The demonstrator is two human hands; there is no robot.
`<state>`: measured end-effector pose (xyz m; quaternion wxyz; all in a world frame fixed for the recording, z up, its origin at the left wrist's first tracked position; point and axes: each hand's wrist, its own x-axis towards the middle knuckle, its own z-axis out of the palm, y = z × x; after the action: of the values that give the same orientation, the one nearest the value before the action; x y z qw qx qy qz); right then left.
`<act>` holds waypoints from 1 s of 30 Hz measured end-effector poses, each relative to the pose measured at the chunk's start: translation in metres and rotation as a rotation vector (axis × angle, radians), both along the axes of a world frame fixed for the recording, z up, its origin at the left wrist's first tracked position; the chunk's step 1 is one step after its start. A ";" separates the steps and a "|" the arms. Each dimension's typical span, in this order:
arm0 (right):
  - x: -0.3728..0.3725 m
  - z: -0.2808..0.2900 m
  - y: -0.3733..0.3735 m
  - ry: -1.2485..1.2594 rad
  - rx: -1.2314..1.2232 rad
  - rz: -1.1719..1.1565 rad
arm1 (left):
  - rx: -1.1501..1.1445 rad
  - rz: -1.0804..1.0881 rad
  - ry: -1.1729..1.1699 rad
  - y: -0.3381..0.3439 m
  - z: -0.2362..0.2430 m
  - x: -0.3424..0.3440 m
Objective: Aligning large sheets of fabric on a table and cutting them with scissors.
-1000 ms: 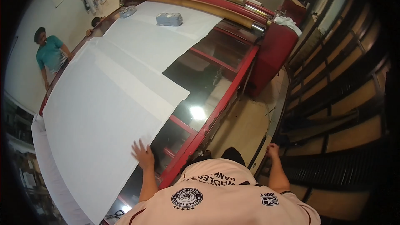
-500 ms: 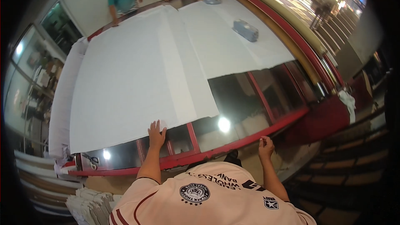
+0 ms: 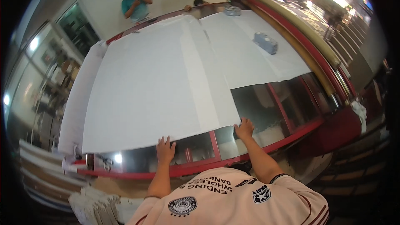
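Observation:
A wide white cloth sheet (image 3: 141, 87) lies over a glass-topped table with a red frame. My left hand (image 3: 166, 151) is at the sheet's near edge, its fingers spread over the cloth border and the glass, with nothing held. My right hand (image 3: 245, 130) reaches the sheet's near right corner, thumb and fingers apart, fingertips touching the cloth edge. A second white cloth piece (image 3: 258, 68) lies to the right of a lengthwise seam or overlap, its near edge farther back.
Two grey wrapped blocks, a nearer one (image 3: 266, 43) and a farther one (image 3: 232, 11), weigh on the cloth. Scissors (image 3: 107, 163) lie at the near left. A white fabric roll (image 3: 77, 104) flanks the left; long rollers (image 3: 291, 37) flank the right. A person (image 3: 135, 4) stands beyond.
My right hand has come from beside the table up to the sheet's corner. The left hand remains at the near edge. The far person's arm has lifted off the table.

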<state>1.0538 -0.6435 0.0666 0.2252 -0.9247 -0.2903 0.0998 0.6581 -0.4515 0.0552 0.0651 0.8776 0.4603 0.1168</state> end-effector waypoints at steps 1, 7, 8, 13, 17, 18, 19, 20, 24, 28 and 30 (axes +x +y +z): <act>-0.010 -0.002 -0.002 -0.040 -0.004 -0.005 | 0.014 -0.008 -0.015 -0.001 -0.004 -0.010; -0.049 0.000 -0.071 -0.220 -0.080 -0.059 | 0.004 -0.127 -0.056 -0.002 -0.014 -0.042; -0.054 0.002 -0.084 -0.182 -0.122 -0.112 | -0.020 -0.090 -0.052 -0.001 -0.012 -0.040; -0.062 0.015 -0.122 0.051 -0.334 -0.018 | -0.089 -0.070 -0.053 -0.004 0.004 -0.035; -0.057 0.018 -0.114 0.144 -0.502 0.045 | -0.118 -0.051 -0.047 -0.005 0.008 -0.035; -0.056 0.018 -0.111 0.153 -0.512 0.051 | -0.119 -0.045 -0.043 -0.005 0.008 -0.036; -0.055 0.019 -0.110 0.177 -0.535 0.050 | -0.106 -0.053 -0.038 -0.005 0.007 -0.036; -0.055 0.019 -0.109 0.186 -0.561 0.041 | -0.092 -0.062 -0.033 -0.005 0.007 -0.036; -0.055 0.021 -0.109 0.210 -0.557 0.039 | -0.065 -0.082 -0.042 -0.005 0.006 -0.036; -0.056 0.021 -0.110 0.211 -0.552 0.040 | -0.105 -0.064 -0.010 -0.006 0.007 -0.037; -0.057 0.020 -0.111 0.222 -0.545 0.033 | -0.097 -0.076 0.000 -0.006 0.008 -0.037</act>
<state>0.9967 -0.7541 0.0865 -0.0026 -0.9297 -0.2412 0.2782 0.6208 -0.4580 0.0629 0.1120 0.8902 0.4320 0.0917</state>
